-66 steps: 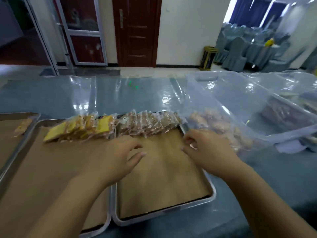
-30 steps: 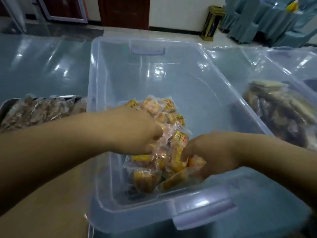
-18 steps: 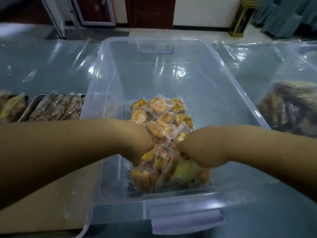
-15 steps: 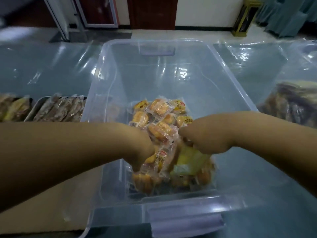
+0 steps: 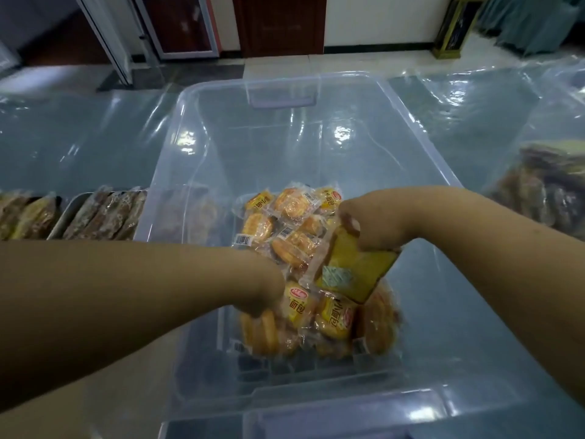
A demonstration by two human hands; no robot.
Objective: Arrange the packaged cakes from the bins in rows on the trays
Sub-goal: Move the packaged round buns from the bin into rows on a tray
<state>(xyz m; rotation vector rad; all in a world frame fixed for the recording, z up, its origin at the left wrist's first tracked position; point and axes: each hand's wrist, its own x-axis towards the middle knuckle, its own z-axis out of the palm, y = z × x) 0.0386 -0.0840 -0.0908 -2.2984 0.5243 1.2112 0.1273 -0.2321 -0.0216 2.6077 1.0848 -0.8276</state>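
A clear plastic bin (image 5: pixel 202 128) fills the middle of the view, with a heap of small round packaged cakes (image 5: pixel 291 207) in orange wrappers at its near end. My right hand (image 5: pixel 367 220) is shut on a flat yellow packaged cake (image 5: pixel 354 270), held just above the heap. My left hand (image 5: pixel 262 286) reaches into the heap's left side with its fingers curled among the packets; what they grip is hidden. At the far left a metal tray (image 5: pixel 63 213) carries a row of brown packaged cakes (image 5: pixel 104 213).
A second clear bin with dark packaged cakes (image 5: pixel 544 191) stands at the right. Yellow packaged cakes (image 5: pixel 28 217) lie in a row at the far left edge. Shiny plastic sheeting (image 5: pixel 79 137) covers the table. Brown paper (image 5: pixel 104 391) lines the tray at the lower left.
I turned from the trays to the bin and put both hands into the heap. My right hand has lifted the flat yellow cake up out of the packets.
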